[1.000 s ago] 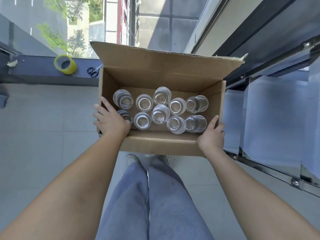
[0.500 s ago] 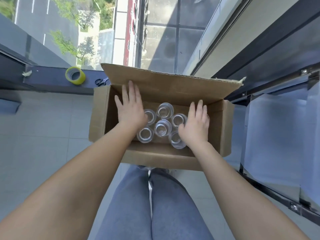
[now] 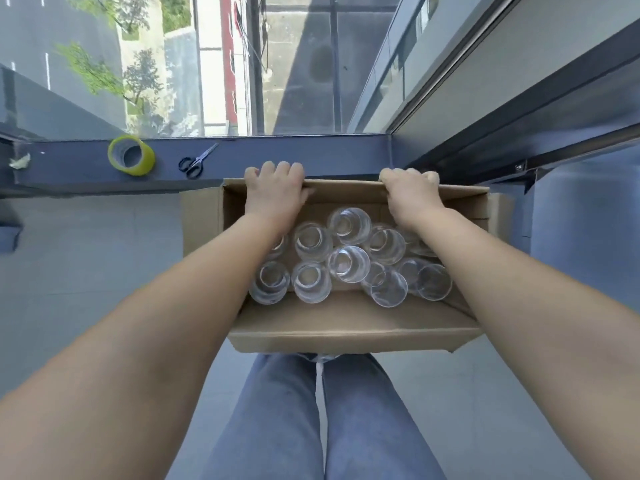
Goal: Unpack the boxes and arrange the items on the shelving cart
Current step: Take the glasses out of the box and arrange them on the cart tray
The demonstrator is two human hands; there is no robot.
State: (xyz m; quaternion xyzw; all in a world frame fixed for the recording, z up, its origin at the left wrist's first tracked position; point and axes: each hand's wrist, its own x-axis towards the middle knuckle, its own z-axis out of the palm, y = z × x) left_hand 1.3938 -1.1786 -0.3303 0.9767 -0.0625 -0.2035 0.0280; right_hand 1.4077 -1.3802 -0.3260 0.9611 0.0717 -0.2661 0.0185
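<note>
An open cardboard box sits on the floor in front of my legs. Several clear drinking glasses stand inside it, most upright, a few at the right leaning. My left hand grips the box's far flap near its left end, fingers curled over the edge. My right hand grips the same flap further right, knuckles up. The flap is folded down and back toward the window sill. Both forearms reach over the glasses and hide some of them.
A roll of yellow-green tape and dark-handled scissors lie on the dark window sill behind the box. A grey panel of the shelving cart stands at the right. Grey floor tiles spread left.
Both hands left the box's near corners, passed over the glasses and now grip the far flap. That flap, upright before, is bent back and down. The view moved closer over the box.
</note>
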